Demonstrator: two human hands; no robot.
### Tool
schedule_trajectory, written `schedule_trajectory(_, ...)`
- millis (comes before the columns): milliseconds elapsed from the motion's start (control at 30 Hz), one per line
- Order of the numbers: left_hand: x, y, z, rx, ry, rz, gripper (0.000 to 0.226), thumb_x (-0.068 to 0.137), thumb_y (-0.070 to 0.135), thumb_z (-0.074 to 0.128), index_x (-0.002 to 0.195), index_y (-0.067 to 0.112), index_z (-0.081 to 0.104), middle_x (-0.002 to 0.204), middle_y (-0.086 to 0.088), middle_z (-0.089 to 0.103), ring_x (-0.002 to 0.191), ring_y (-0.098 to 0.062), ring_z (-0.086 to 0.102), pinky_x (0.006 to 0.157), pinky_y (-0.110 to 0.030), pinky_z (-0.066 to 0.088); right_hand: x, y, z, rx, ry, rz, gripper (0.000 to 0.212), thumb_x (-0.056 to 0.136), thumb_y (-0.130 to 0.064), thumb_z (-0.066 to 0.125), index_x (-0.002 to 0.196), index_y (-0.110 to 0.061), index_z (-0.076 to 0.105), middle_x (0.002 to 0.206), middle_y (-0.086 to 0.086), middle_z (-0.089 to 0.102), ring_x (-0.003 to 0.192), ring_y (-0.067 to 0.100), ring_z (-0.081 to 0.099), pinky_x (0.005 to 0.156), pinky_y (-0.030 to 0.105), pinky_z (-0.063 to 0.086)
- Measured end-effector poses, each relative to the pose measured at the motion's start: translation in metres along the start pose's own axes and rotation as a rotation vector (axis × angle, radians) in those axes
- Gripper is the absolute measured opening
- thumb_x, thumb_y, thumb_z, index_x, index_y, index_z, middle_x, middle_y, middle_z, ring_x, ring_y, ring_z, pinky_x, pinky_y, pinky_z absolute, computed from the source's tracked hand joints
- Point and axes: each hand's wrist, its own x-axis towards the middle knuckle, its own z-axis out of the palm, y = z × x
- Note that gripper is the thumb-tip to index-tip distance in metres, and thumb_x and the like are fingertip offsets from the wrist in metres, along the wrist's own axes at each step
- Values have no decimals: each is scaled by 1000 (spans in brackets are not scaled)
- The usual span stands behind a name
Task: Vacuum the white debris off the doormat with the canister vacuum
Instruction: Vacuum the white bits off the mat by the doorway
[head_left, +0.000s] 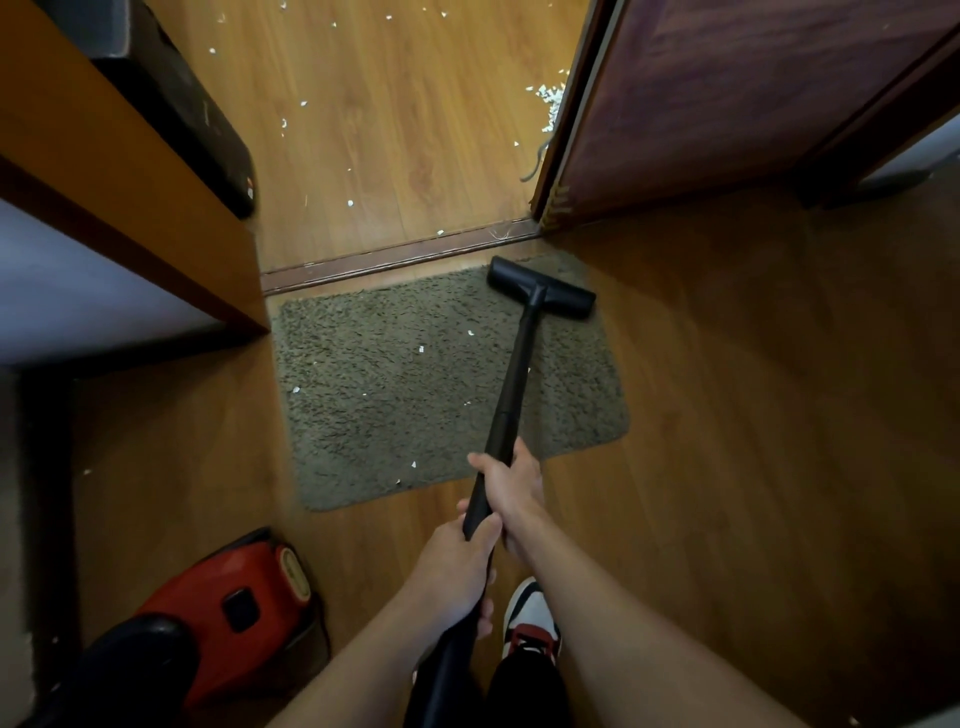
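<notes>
**A:** What fills the view?

**B:** A brown wood-laminate floor (727, 415), seen from above, with a dark reddish wooden door (727, 104) standing open at the upper right.

**A:** And the mat?

**B:** A grey-green shaggy rectangular doormat (389, 415) lies in the middle, its far edge just beside the doorway threshold. At the lower left, well apart from it, sits the red canister vacuum (228, 613).

**A:** How is the person holding it?

**B:** Both bare forearms reach forward from the bottom edge. They hold a long black vacuum wand (514, 374), which slants up and to the right. The right hand (511, 493) is higher on the wand, fingers wrapped tight around it. The left hand (457, 566) grips just below, thumb lying along the tube.

**A:** Where is the head?

**B:** The wide black floor nozzle (540, 286) rests on the mat's far right corner.

**A:** Any debris?

**B:** Small white flecks (421, 349) dot the mat's centre and left side, and more lie beyond the threshold.
</notes>
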Motion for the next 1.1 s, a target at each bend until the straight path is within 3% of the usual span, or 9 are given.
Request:
schedule_trajectory(133, -20, -29, -9, 25, -26, 14, 25, 105, 38, 43, 104, 16, 55, 73, -9, 54, 37, -14, 48, 37, -23, 41, -7, 46, 16, 11, 4, 25, 80, 61, -58, 70, 136, -40, 47, 119, 4, 68, 89, 35, 75, 82, 52, 62)
schedule_trajectory(233, -35, -53, -18, 58, -32, 57, 23, 106, 34, 42, 103, 15, 55, 66, -8, 52, 33, -14, 47, 35, -23, 39, -41, 56, 22, 23, -14, 9, 57, 73, -46, 71, 127, -35, 55, 109, 4, 70, 86, 34, 75, 83, 53, 61)
schedule_trajectory(300, -43, -64, -23, 54, -44, 54, 17, 106, 33, 42, 96, 24, 52, 62, -7, 52, 35, -15, 48, 36, -25, 41, -54, 65, 25, 57, -23, 13, 45, 80, -38, 70, 123, -33, 56, 104, 4, 71, 81, 33, 75, 80, 53, 62)
schedule_trajectory(433, -52, -86, -27, 104, -30, 39, 23, 106, 35, 43, 82, 34, 46, 69, -8, 55, 39, -16, 50, 39, -24, 43, -67, 92, 33, 63, -9, 29, 47, 70, -48, 70, 114, -43, 57, 103, 1, 71, 90, 35, 74, 85, 54, 60)
schedule_trajectory(533, -46, -98, -23, 183, -43, 47, 20, 105, 39, 42, 90, 31, 53, 75, -7, 60, 47, -15, 54, 51, -27, 45, -72, 98, 25, 135, 1, 21, 37, 87, -30, 71, 121, -28, 56, 100, 12, 71, 68, 31, 75, 70, 50, 63)
schedule_trajectory(600, -40, -101, -16, 156, -79, 41, 24, 105, 39, 42, 98, 21, 57, 69, -7, 57, 43, -16, 52, 45, -26, 44, -68, 100, 14, 172, 10, 19, 30, 93, -20, 68, 120, -24, 56, 97, 17, 70, 55, 29, 72, 58, 42, 62)
schedule_trajectory(833, -23, -83, 5, 163, -89, 96, 28, 104, 34, 42, 99, 10, 54, 57, -7, 56, 38, -20, 51, 38, -25, 43, -48, 80, -7, 179, 41, 11, 31, 95, -18, 67, 123, -18, 56, 90, 16, 68, 52, 27, 70, 50, 32, 55)
schedule_trajectory(967, -6, -69, 6, 225, -55, 115, 30, 103, 37, 45, 85, 15, 56, 56, -2, 54, 41, -16, 50, 49, -27, 43, -37, 66, -11, 206, 56, 8, 33, 95, -17, 67, 126, -13, 57, 93, 19, 67, 49, 25, 69, 45, 29, 53)
schedule_trajectory(1100, -1, -64, 7, 219, -64, 121, 27, 103, 37, 46, 87, 17, 56, 61, -3, 55, 45, -16, 50, 54, -31, 43, -34, 61, -14, 179, 55, 6, 31, 96, -18, 66, 125, -16, 57, 99, 19, 69, 50, 23, 69, 46, 29, 54)
